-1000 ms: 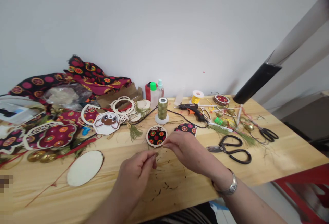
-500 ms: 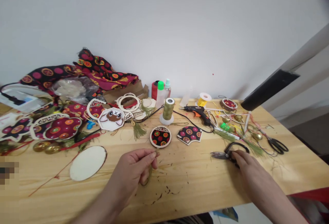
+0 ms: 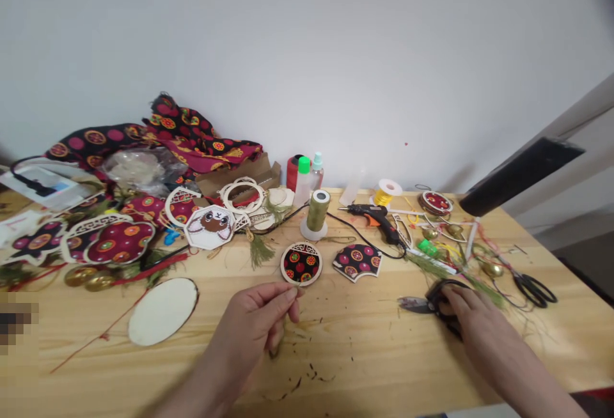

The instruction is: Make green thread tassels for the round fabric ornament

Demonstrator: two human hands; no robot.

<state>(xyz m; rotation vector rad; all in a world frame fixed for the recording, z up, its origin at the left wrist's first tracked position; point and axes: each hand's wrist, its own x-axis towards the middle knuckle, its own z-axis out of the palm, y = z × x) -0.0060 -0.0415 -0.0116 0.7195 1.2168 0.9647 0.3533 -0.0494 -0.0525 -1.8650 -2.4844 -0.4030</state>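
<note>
My left hand is closed in a pinch on a thin olive-green thread that hangs below its fingers, just in front of a round wooden ornament with red-and-black patterned fabric. My right hand lies on the black scissors at the right, fingers curled over the handles; the blades point left on the wooden table. A loose patterned fabric piece lies beside the round ornament.
An olive thread spool, glue bottles, a hot glue gun and yellow wire spool stand behind. Patterned fabric and wooden ornaments fill the left. A white oval lies front left. A second pair of scissors lies far right.
My right hand has left the round ornament and moved right onto the black scissors. My left hand has kept its pinch on the thread.
</note>
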